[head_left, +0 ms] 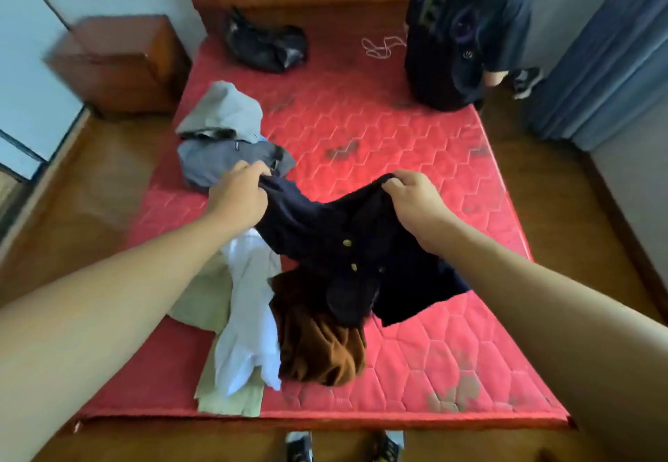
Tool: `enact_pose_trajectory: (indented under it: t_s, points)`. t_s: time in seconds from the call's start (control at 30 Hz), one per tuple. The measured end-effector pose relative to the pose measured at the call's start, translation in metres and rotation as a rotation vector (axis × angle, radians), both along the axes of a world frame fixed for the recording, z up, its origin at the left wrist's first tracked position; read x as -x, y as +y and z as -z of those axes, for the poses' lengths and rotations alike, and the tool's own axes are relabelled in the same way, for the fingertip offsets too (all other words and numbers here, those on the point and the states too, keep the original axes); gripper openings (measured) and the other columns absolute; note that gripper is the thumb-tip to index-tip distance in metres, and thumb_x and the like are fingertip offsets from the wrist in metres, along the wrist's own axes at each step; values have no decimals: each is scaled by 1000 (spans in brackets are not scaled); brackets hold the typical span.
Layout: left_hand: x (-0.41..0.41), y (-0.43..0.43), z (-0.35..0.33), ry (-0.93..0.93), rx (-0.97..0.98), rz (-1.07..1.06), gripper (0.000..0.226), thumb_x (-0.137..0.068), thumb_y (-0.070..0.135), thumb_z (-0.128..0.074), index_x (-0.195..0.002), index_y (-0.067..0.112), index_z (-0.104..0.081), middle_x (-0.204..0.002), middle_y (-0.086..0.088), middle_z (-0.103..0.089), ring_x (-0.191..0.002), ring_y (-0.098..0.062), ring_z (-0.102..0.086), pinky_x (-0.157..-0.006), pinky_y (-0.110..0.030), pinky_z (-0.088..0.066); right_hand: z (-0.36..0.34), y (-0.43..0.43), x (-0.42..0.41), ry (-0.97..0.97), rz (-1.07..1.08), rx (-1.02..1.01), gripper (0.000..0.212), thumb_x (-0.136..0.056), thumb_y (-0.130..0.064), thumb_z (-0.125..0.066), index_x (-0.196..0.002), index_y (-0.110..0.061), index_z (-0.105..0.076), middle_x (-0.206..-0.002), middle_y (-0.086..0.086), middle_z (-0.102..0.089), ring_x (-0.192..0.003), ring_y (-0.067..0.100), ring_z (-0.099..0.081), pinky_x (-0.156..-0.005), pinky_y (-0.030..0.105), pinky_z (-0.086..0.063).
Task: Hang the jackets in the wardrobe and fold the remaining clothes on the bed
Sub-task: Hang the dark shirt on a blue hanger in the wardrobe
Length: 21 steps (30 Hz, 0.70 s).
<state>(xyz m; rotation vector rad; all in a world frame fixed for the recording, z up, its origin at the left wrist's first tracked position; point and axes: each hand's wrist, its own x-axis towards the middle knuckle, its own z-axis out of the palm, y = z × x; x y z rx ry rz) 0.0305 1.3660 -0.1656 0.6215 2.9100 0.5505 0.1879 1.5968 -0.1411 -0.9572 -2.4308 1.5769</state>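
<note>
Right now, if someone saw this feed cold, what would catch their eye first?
The left hand and right hand each grip the top edge of a navy garment with gold buttons, held up over the red mattress. A brown garment and a white garment lie heaped near the front edge; another person in black is at the far right corner.

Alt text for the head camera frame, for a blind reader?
The left hand and right hand grip the top edge of a navy garment with gold buttons, holding it up over a red mattress. Under and beside it lie a brown garment and a white shirt; grey clothes sit farther left, a person in dark clothes at the far corner.
</note>
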Motion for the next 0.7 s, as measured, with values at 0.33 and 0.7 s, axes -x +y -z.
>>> enact_pose_trajectory:
  t_s: [0.33,0.7]
  points:
    - [-76,-33,-119,-262,-108,489,106,-52,68,-79,-141,54,-23,-140,28,-40,-141,-3,-24,-119,-53,-10,-188,-101,40,198,-99,143,26,-91,-11,-58,-66,-17,-59,-63,2,-58,-52,13,-55,-52,25,-45]
    - [-68,-60,-186,10,-548,184,14,-85,4,-48,-84,5,-62,-81,-11,-67,-83,-30,-63,-77,-46,-49,-208,-91,25,131,42,401,24,-91,-3,-60,-67,-11,-58,-64,10,-57,-56,22,-57,-62,35,-49]
